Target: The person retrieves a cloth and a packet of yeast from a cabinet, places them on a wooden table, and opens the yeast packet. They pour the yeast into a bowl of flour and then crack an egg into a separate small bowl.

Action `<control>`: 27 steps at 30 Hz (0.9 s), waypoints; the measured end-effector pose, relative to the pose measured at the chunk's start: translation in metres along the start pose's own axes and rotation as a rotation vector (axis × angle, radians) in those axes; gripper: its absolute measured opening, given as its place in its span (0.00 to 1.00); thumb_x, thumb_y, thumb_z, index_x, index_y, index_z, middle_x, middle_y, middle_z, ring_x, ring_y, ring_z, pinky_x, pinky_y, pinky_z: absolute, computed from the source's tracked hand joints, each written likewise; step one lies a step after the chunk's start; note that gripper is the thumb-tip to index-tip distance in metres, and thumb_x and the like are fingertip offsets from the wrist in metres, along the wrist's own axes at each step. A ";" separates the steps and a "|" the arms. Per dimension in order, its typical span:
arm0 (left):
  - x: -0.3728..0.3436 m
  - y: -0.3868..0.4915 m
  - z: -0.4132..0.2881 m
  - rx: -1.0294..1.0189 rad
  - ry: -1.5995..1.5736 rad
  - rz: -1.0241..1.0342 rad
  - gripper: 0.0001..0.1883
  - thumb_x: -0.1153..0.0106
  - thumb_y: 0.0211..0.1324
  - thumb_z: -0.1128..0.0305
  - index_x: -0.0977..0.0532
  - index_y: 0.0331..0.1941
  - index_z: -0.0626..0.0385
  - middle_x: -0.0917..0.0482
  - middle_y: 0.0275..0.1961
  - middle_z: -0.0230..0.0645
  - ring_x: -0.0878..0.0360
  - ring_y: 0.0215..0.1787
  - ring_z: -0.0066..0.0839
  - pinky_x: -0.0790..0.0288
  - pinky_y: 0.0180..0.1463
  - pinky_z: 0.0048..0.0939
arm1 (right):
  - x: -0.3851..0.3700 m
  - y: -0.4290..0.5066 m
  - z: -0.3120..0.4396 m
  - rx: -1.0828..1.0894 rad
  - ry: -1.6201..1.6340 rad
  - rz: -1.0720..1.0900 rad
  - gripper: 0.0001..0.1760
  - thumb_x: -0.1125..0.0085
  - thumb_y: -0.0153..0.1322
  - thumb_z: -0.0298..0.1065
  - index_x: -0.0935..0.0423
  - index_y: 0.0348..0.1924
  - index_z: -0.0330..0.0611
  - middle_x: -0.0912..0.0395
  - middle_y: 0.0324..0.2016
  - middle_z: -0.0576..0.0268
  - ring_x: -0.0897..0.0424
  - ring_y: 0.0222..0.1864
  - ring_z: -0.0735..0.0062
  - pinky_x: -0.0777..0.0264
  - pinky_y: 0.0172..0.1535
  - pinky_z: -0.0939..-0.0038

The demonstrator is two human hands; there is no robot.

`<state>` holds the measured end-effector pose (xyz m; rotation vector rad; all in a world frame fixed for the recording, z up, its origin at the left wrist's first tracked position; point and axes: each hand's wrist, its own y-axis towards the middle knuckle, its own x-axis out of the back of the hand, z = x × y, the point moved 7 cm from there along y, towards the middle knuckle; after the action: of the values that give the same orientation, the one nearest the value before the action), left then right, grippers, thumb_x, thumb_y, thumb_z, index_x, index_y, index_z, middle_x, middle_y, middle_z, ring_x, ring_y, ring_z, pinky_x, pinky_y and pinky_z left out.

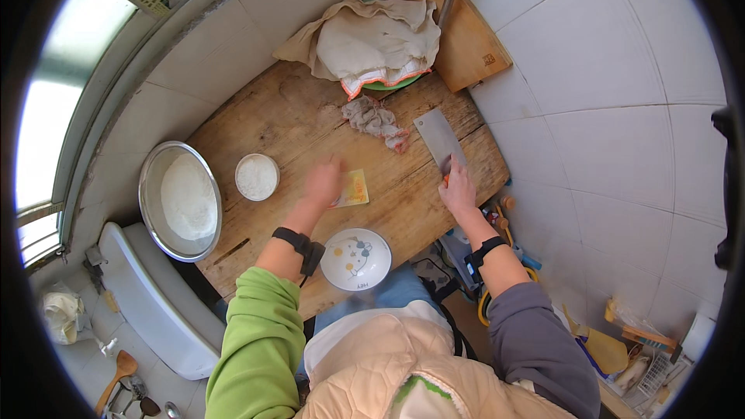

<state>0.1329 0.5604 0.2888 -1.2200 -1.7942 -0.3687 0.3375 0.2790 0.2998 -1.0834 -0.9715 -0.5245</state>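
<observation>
My right hand (459, 191) is closed around the handle of a cleaver (439, 135). Its broad metal blade points away from me, at the right part of the wooden tabletop (291, 122). My left hand (325, 179) is blurred and reaches over the left end of a yellow printed packet (355, 187), so part of the packet is hidden. Whether the fingers touch it I cannot tell. Nearest my body stands a white bowl (356, 260) with a cartoon print. Left of my left hand is a small tub of white powder (256, 177).
A steel basin (180, 202) with white powder stands at the left edge, beside a white sink (157, 308). A crumpled cloth (375, 119) lies beyond the packet. Farther back are a cloth-covered green container (398, 85) and a wooden board (465, 49) against the tiled wall.
</observation>
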 end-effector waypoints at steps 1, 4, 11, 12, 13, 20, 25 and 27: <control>0.004 -0.002 -0.005 -0.065 0.054 -0.060 0.18 0.28 0.54 0.64 0.19 0.48 0.52 0.17 0.46 0.37 0.18 0.48 0.44 0.25 0.47 0.47 | 0.002 0.001 0.003 0.026 -0.028 -0.023 0.48 0.34 0.69 0.30 0.50 0.78 0.38 0.33 0.63 0.37 0.29 0.64 0.39 0.30 0.64 0.52; 0.006 -0.017 -0.020 -0.252 0.163 -0.089 0.19 0.30 0.54 0.69 0.22 0.51 0.51 0.20 0.53 0.36 0.22 0.56 0.43 0.27 0.53 0.47 | 0.012 -0.003 0.004 0.021 -0.002 -0.076 0.47 0.36 0.71 0.32 0.53 0.78 0.38 0.32 0.61 0.35 0.24 0.59 0.38 0.25 0.57 0.51; -0.017 -0.066 -0.023 -0.368 0.252 0.144 0.30 0.40 0.61 0.74 0.29 0.69 0.51 0.30 0.71 0.39 0.36 0.76 0.42 0.34 0.73 0.45 | 0.036 -0.048 0.005 0.124 0.279 -0.172 0.26 0.44 0.79 0.45 0.31 0.66 0.42 0.17 0.41 0.42 0.15 0.39 0.40 0.21 0.43 0.49; -0.019 -0.069 -0.024 -0.373 0.286 0.150 0.32 0.41 0.61 0.75 0.31 0.71 0.51 0.32 0.73 0.39 0.38 0.78 0.41 0.36 0.76 0.45 | 0.025 -0.056 0.017 0.157 0.352 -0.128 0.24 0.45 0.80 0.46 0.29 0.63 0.42 0.16 0.38 0.43 0.15 0.37 0.39 0.21 0.43 0.49; -0.020 -0.070 -0.024 -0.363 0.278 0.158 0.32 0.41 0.61 0.75 0.32 0.71 0.51 0.33 0.74 0.39 0.38 0.78 0.41 0.36 0.76 0.45 | 0.010 -0.063 0.031 0.161 0.425 -0.034 0.22 0.47 0.81 0.47 0.26 0.60 0.42 0.15 0.34 0.44 0.15 0.36 0.39 0.21 0.42 0.49; -0.018 -0.069 -0.021 -0.314 0.189 0.169 0.31 0.42 0.59 0.77 0.31 0.70 0.53 0.33 0.74 0.38 0.39 0.78 0.41 0.36 0.77 0.42 | -0.035 -0.066 0.147 0.421 0.453 0.011 0.18 0.50 0.82 0.47 0.23 0.45 0.40 0.16 0.30 0.42 0.17 0.33 0.36 0.23 0.36 0.45; -0.019 -0.067 -0.020 -0.318 0.156 0.152 0.28 0.43 0.60 0.78 0.29 0.66 0.55 0.31 0.73 0.38 0.38 0.78 0.41 0.35 0.76 0.41 | -0.043 -0.065 0.162 0.368 0.369 0.066 0.17 0.51 0.82 0.47 0.25 0.44 0.40 0.16 0.28 0.40 0.16 0.32 0.36 0.23 0.37 0.43; -0.018 -0.066 -0.020 -0.323 0.164 0.148 0.27 0.44 0.60 0.78 0.28 0.66 0.55 0.31 0.73 0.38 0.37 0.77 0.40 0.34 0.75 0.40 | -0.050 -0.066 0.163 0.351 0.323 0.068 0.17 0.51 0.82 0.47 0.25 0.44 0.40 0.17 0.27 0.39 0.16 0.32 0.36 0.23 0.36 0.43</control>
<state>0.0885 0.5059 0.3004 -1.4895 -1.5325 -0.6718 0.1971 0.3956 0.3117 -0.6883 -0.7060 -0.4367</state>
